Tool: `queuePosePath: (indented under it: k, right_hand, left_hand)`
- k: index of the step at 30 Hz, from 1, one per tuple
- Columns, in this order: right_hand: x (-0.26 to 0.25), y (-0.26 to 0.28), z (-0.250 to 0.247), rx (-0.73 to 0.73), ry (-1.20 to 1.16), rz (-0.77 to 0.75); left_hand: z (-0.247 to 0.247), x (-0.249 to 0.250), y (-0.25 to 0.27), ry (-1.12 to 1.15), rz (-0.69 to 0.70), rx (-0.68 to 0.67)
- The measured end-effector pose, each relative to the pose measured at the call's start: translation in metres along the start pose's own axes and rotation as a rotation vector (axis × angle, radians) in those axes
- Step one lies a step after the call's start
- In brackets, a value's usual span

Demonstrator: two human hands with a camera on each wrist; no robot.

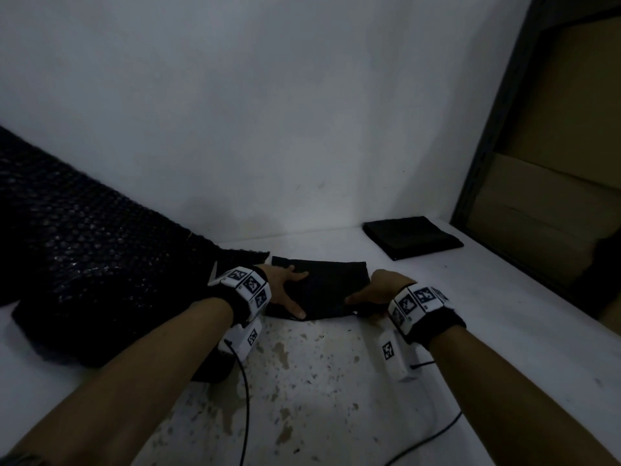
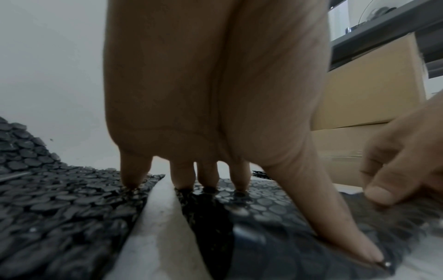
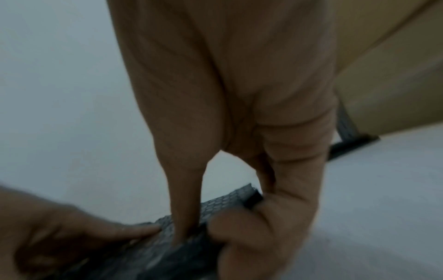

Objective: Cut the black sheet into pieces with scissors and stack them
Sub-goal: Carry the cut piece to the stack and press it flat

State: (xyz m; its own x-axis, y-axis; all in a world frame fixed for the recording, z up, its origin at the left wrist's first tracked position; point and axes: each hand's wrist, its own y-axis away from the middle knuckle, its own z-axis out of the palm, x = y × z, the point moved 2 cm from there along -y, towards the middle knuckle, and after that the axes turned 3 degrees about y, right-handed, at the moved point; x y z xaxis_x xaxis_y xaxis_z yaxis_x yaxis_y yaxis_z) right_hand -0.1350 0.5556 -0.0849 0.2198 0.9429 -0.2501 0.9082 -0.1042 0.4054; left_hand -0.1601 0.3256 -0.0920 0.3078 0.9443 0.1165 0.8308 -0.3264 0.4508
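A small cut piece of black bubble sheet (image 1: pixel 329 287) lies on the white table between my hands. My left hand (image 1: pixel 295 294) presses it flat with straight fingers (image 2: pixel 237 181) and thumb, while the little finger rests on the big sheet. My right hand (image 1: pixel 363 306) pinches the piece's near right edge (image 3: pixel 215 206), thumb on top and fingers curled under. The large black bubble sheet (image 1: pixel 84 264) spreads over the left of the table. A stack of cut black pieces (image 1: pixel 413 237) sits at the back right. A thin bright metal strip (image 1: pixel 213 271), perhaps a scissors blade, lies by my left wrist.
The white table (image 1: pixel 336 381) is stained in front of me, and thin black cables (image 1: pixel 247 398) trail from my wrists. A white wall stands close behind. Cardboard boxes in a dark frame (image 1: pixel 554 196) border the table on the right.
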Motion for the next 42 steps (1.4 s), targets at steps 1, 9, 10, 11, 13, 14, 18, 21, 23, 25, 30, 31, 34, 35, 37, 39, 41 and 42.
queuePosePath:
  k: [1,9,10,11,13,14,18,21,23,25,30,31,34,35,37,39,41,42]
  right_hand:
    - [0.002,-0.005,0.001,0.012,-0.073,0.008]
    - [0.007,0.005,-0.005,-0.055,-0.381,0.085]
    - [0.008,-0.001,-0.002,-0.047,-0.4,0.053]
    - [0.009,-0.006,0.001,-0.04,-0.46,0.016]
    - [0.009,-0.016,0.007,-0.043,-0.633,-0.046]
    - [0.008,-0.014,0.009,-0.06,-0.705,-0.068]
    - [0.007,-0.005,0.004,-0.091,-1.033,-0.139]
    - [0.016,-0.006,-0.005,-0.088,-1.227,-0.22]
    - [0.023,-0.008,-0.018,-0.05,-1.311,-0.257]
    - [0.031,-0.01,-0.03,-0.016,-1.388,-0.281]
    - [0.058,-0.012,-0.051,-0.023,-1.481,-0.347]
    - [0.064,-0.013,-0.052,-0.038,-1.48,-0.352]
    - [0.085,-0.02,-0.053,-0.016,-1.422,-0.291]
    - [0.092,-0.023,-0.053,0.023,-1.378,-0.245]
    - [0.107,-0.032,-0.053,0.097,-1.325,-0.142]
    - [0.12,-0.04,-0.055,0.144,-1.319,-0.064]
    - [0.13,-0.046,-0.061,0.169,-1.357,-0.047]
    - [0.135,-0.051,-0.065,0.18,-1.375,-0.055]
  left_hand:
    - [0.0,0.0,0.0,0.008,-0.001,0.003]
    - [0.003,-0.002,0.0,0.06,-0.001,0.025]
    - [0.003,-0.002,0.0,0.065,-0.003,0.026]
    - [0.004,-0.002,0.0,0.073,-0.002,0.028]
    - [0.005,-0.003,0.001,0.092,-0.005,0.033]
    - [0.006,-0.004,0.001,0.104,-0.004,0.037]
    - [0.002,-0.005,0.002,0.189,-0.029,0.07]
    - [-0.011,0.002,0.003,0.271,-0.078,0.162]
    - [-0.021,0.01,0.002,0.38,-0.144,0.253]
    - [-0.029,0.017,-0.003,0.617,-0.182,0.324]
    - [-0.037,0.038,-0.017,1.464,-0.112,0.122]
    - [-0.037,0.044,-0.018,1.588,-0.09,0.08]
    - [-0.034,0.06,-0.031,1.672,-0.009,0.083]
    - [-0.034,0.065,-0.036,1.682,0.002,0.113]
    - [-0.035,0.074,-0.045,1.699,0.023,0.167]
    - [-0.036,0.084,-0.053,1.677,0.04,0.175]
    - [-0.038,0.092,-0.064,1.637,0.048,0.184]
    - [-0.039,0.096,-0.069,1.62,0.05,0.185]
